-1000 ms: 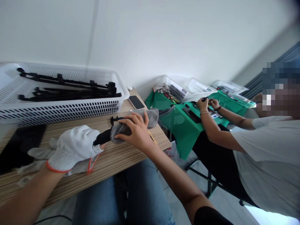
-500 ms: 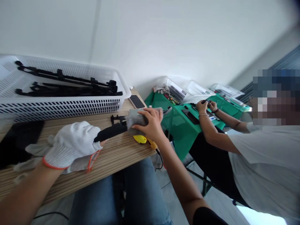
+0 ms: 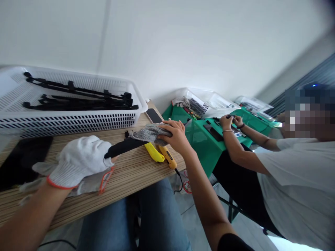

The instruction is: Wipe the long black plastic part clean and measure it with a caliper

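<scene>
My left hand (image 3: 80,158), in a white knit glove with an orange cuff, grips one end of a long black part (image 3: 125,146) that lies across the wooden table (image 3: 125,174). My bare right hand (image 3: 176,135) presses a grey cloth (image 3: 150,133) around the far end of that part. Just below the cloth lie a yellow utility knife (image 3: 154,152) and an orange-yellow tool (image 3: 168,157) with a black cord. A second white glove (image 3: 86,183) lies under my left hand.
A white slotted basket (image 3: 73,120) with several black parts stands at the back left. A phone (image 3: 154,115) lies by the wall, a black flat thing (image 3: 18,158) at left. At right a co-worker (image 3: 293,177) handles small parts at a green table (image 3: 204,134) with white baskets.
My right hand has slid the grey cloth along the black part from near my left hand to its far end. The yellow knife and orange tool have come into sight under it.
</scene>
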The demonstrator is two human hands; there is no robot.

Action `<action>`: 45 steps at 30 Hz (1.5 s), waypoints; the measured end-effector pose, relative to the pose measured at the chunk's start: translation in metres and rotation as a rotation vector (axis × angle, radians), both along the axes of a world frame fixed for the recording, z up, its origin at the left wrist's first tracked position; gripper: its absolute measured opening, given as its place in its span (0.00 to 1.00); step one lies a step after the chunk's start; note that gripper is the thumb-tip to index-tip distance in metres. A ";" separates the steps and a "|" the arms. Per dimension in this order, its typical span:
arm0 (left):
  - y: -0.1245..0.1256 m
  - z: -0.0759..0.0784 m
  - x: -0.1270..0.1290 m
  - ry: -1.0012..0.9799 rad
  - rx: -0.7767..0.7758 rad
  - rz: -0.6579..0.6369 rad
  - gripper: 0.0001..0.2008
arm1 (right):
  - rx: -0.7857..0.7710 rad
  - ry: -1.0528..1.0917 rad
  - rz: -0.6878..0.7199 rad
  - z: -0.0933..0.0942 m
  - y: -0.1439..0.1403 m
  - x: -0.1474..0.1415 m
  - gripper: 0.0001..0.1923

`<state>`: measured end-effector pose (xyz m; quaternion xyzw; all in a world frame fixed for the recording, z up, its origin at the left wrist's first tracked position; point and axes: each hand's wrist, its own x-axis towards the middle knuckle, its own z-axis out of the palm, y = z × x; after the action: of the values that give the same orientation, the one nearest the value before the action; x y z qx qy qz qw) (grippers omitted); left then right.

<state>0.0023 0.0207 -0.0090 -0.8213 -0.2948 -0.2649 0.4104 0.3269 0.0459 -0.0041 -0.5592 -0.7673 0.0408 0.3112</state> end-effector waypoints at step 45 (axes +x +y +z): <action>-0.002 -0.014 0.005 0.111 -0.090 -0.025 0.12 | -0.406 0.089 0.421 0.005 -0.012 -0.032 0.21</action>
<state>0.0072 0.0185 -0.0228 -0.8560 -0.2730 -0.2103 0.3855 0.2951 0.0334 0.0009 -0.4363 -0.8282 0.2815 0.2111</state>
